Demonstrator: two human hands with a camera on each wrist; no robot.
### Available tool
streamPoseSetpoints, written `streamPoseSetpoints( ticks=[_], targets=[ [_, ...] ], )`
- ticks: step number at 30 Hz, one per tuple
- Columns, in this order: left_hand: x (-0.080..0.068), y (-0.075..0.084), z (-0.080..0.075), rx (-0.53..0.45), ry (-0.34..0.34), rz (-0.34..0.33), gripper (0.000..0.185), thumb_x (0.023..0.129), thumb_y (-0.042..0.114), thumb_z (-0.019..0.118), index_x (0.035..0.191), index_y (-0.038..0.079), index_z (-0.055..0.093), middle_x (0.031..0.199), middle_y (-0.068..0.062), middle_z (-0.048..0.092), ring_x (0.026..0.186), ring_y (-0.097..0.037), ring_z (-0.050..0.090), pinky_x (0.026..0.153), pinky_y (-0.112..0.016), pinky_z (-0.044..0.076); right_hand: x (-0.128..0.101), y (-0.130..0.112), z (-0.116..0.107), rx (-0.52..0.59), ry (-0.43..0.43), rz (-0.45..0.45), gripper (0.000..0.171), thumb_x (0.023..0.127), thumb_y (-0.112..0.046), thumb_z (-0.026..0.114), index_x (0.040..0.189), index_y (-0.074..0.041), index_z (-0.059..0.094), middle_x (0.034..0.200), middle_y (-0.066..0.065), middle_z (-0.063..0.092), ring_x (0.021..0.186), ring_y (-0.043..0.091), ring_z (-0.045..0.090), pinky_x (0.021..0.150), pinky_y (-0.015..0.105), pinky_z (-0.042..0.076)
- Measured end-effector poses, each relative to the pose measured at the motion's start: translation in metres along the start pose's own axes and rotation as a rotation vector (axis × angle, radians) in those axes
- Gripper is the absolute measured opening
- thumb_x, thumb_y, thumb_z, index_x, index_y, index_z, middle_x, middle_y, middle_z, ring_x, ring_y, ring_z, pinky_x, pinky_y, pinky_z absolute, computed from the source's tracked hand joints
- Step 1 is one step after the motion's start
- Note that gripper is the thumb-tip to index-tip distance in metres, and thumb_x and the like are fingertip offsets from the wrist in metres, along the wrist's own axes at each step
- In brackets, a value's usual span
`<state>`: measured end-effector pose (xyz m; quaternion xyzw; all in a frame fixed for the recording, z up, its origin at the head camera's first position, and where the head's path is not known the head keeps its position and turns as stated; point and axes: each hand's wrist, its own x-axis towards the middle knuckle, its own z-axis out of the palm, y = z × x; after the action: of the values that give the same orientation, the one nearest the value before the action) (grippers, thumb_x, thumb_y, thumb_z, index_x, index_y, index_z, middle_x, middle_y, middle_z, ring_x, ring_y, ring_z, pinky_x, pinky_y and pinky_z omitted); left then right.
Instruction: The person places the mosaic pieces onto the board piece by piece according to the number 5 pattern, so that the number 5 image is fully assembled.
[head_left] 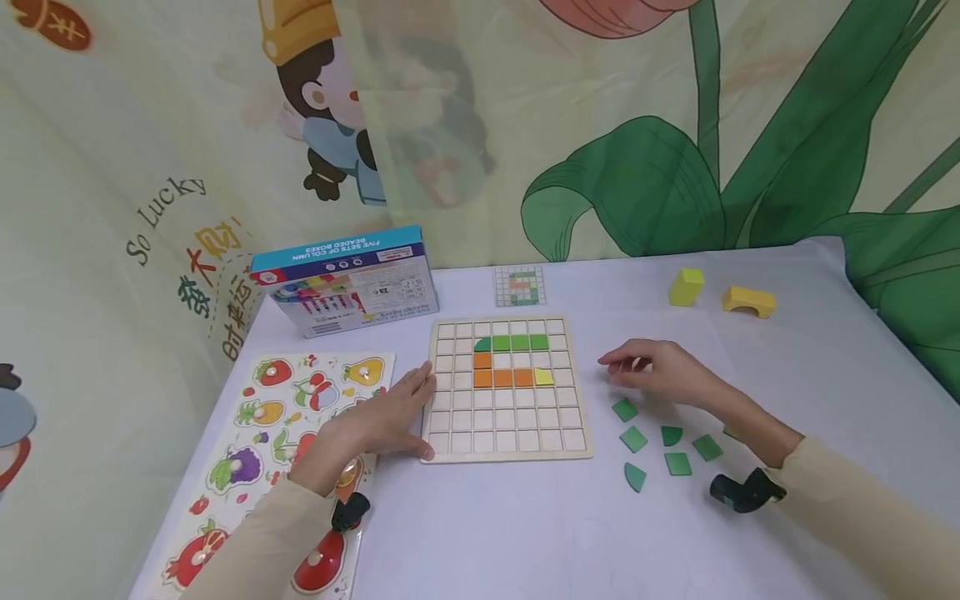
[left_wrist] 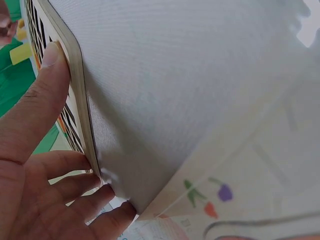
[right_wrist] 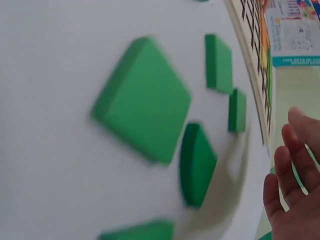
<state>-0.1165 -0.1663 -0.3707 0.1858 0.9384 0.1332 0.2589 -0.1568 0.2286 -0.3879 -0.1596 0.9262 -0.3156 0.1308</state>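
Observation:
A wooden grid board (head_left: pixel 510 425) lies in the middle of the table. It holds a row of green tiles (head_left: pixel 517 342), an L of orange tiles (head_left: pixel 501 377) and one yellow tile (head_left: pixel 543 377). My left hand (head_left: pixel 397 412) rests flat against the board's left edge (left_wrist: pixel 80 90), with its thumb (left_wrist: pixel 42 100) on the top face and the fingers straight. To the right of the board my right hand (head_left: pixel 652 371) hovers with relaxed fingers (right_wrist: pixel 295 185) and nothing in it. Just below it lie several loose green pieces (head_left: pixel 633 438), among them a square (right_wrist: pixel 145 102) and a quarter-round (right_wrist: pixel 197 165).
A fruit peg puzzle (head_left: pixel 255 433) lies at the left under my left forearm. Behind it stands a blue-topped bead box (head_left: pixel 348 283). A small pattern card (head_left: pixel 519 286) lies behind the board. Two yellow blocks (head_left: pixel 686 286) sit at the back right. A printed curtain hangs behind.

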Motion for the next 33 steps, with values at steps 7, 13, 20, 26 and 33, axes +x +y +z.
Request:
streamPoseSetpoints(
  ticks=[7,13,20,26,33],
  targets=[
    [-0.002,0.001,-0.002,-0.007,-0.003,0.005,0.103,0.078,0.035,0.080,0.154,0.004,0.019,0.165,-0.010,0.000,0.152,-0.030,0.006,0.119,-0.050,0.025,-0.021,0.023,-0.003,-0.015,-0.108,0.005,0.033,0.085,-0.020,0.075,0.117,-0.020,0.069,0.112,-0.002,0.068,0.104,0.018,0.059,0.080,0.015,0.051],
    [-0.002,0.002,-0.002,-0.004,-0.006,0.006,0.102,0.078,0.035,0.080,0.154,0.004,0.019,0.165,-0.011,0.000,0.152,-0.031,0.006,0.119,-0.050,0.025,-0.026,0.027,0.002,-0.025,-0.116,-0.042,0.031,0.082,-0.016,0.076,0.112,-0.024,0.071,0.111,-0.006,0.066,0.103,0.016,0.056,0.080,0.017,0.052],
    [-0.001,0.002,-0.001,-0.004,-0.004,0.009,0.103,0.078,0.035,0.080,0.154,0.003,0.019,0.165,-0.011,0.001,0.152,-0.031,0.006,0.120,-0.049,0.024,-0.026,0.024,0.003,-0.079,-0.092,-0.101,0.024,0.082,-0.019,0.077,0.105,-0.024,0.074,0.106,-0.007,0.064,0.102,0.015,0.056,0.085,0.022,0.052],
    [-0.002,0.001,-0.001,-0.003,-0.001,0.012,0.102,0.078,0.035,0.080,0.154,0.003,0.019,0.165,-0.011,0.001,0.152,-0.031,0.006,0.120,-0.049,0.023,-0.021,0.020,0.009,-0.080,-0.056,-0.070,0.026,0.083,-0.019,0.076,0.109,-0.020,0.072,0.104,-0.007,0.067,0.095,0.012,0.059,0.079,0.020,0.052],
    [-0.002,0.002,-0.001,-0.009,-0.004,0.006,0.102,0.078,0.034,0.080,0.154,0.004,0.019,0.165,-0.011,0.000,0.152,-0.031,0.006,0.120,-0.050,0.023,-0.004,-0.004,0.025,-0.060,0.000,-0.073,0.030,0.082,-0.019,0.077,0.111,-0.016,0.070,0.099,-0.006,0.067,0.092,0.011,0.058,0.081,0.025,0.052]
  ],
)
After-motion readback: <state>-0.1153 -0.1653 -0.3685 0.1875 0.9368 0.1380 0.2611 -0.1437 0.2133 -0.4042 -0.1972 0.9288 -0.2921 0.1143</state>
